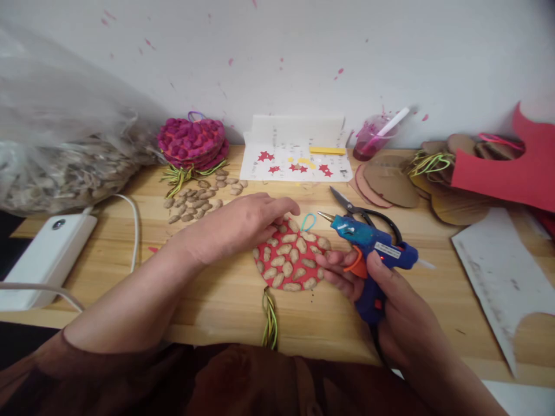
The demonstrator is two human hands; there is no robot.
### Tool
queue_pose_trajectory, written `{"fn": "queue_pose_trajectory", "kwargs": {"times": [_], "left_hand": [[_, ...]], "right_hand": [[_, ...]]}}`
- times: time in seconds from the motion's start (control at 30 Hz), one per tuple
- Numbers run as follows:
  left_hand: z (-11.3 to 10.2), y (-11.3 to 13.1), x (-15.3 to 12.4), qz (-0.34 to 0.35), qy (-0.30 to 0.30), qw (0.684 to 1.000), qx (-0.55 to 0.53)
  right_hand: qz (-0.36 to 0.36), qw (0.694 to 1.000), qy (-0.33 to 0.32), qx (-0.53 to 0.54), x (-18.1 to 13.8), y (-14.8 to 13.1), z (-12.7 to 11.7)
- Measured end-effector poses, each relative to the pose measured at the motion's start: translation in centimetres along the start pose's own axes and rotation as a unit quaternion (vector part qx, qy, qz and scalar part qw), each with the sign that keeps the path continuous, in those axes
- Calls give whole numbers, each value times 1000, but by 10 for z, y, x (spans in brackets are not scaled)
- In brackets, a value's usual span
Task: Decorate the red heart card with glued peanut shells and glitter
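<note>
My right hand (pixel 399 306) grips a blue hot glue gun (pixel 373 242) with an orange trigger. Its metal nozzle points left, above the table. Under my hands lies a red disc (pixel 298 273) covered with several peanuts (pixel 284 249). A light blue loop (pixel 308 222) rises from its top edge, and a green and yellow tassel (pixel 269 318) hangs from its bottom. My left hand (pixel 254 216) rests over the disc's upper left edge, fingers loosely bent and apart. The spot beneath those fingers is partly hidden. Fingers of my right hand reach the disc's right edge.
Loose peanuts (pixel 197 199) lie behind my left forearm, near a purple-pink finished piece (pixel 193 138). Black-handled scissors (pixel 368 214) sit behind the glue gun. A plastic bag (pixel 65 156) and white power bank (pixel 52 254) stand left; cardboard discs (pixel 390 182) and red sheet (pixel 507 176) lie right.
</note>
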State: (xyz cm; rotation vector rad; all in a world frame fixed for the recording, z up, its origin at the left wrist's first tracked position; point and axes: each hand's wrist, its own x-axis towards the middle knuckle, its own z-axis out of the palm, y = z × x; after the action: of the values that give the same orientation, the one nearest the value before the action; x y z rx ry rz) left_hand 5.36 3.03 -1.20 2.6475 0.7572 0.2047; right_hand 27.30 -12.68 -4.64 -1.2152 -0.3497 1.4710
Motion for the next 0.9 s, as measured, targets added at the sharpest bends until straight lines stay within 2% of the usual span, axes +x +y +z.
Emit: {"fn": "queue_pose_trajectory", "kwargs": {"times": [0.43, 0.67, 0.9], "left_hand": [[-4, 5, 1, -13, -15, 1000, -4], [-5, 6, 2, -20, -26, 999, -13], [-9, 1, -1, 2, 1, 1000, -28]], "right_hand": [[-13, 1000, -10, -15, 1, 1, -1], [5, 1000, 13, -6, -2, -3, 3], [3, 1000, 14, 6, -1, -3, 4]]}}
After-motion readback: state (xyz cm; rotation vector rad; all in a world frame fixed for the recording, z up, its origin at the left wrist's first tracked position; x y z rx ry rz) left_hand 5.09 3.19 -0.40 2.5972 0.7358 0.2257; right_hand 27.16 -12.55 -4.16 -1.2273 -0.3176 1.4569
